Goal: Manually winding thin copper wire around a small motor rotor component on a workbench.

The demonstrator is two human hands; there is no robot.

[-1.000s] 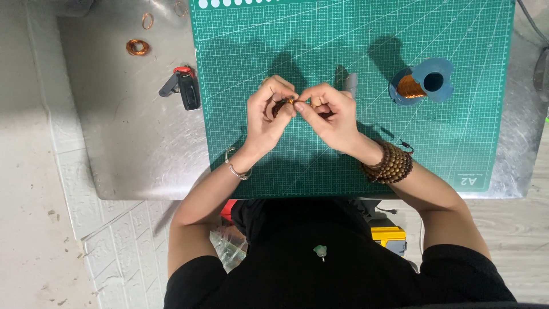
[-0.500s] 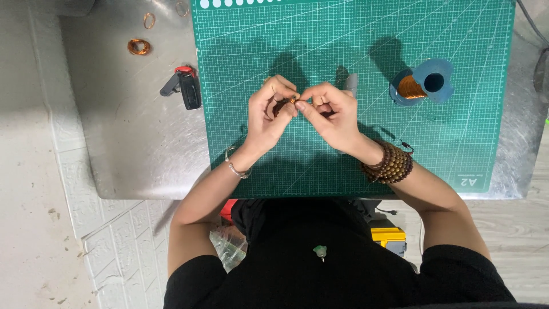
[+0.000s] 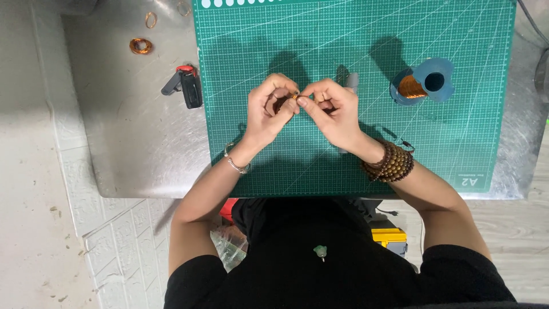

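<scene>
A: What's close to the person?

B: Both hands, over the green mat [image 3: 354,171]. Left hand [image 3: 269,111] and right hand [image 3: 331,111] meet, fingers pinched tight on a tiny copper coil [image 3: 284,103].

A: And further back?

B: A blue spool [image 3: 423,84] of copper wire, on the right. Left, on the grey tabletop [image 3: 131,143], a black tool [image 3: 186,86] & a small copper ring [image 3: 140,46].

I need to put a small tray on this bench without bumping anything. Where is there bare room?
Free: the steel table below the black tool, left of the green mat; also the mat's near right corner, under the blue wire spool. Crowded: mid-mat, where the left hand and right hand pinch a small part, and the far left corner with copper coils.
</scene>
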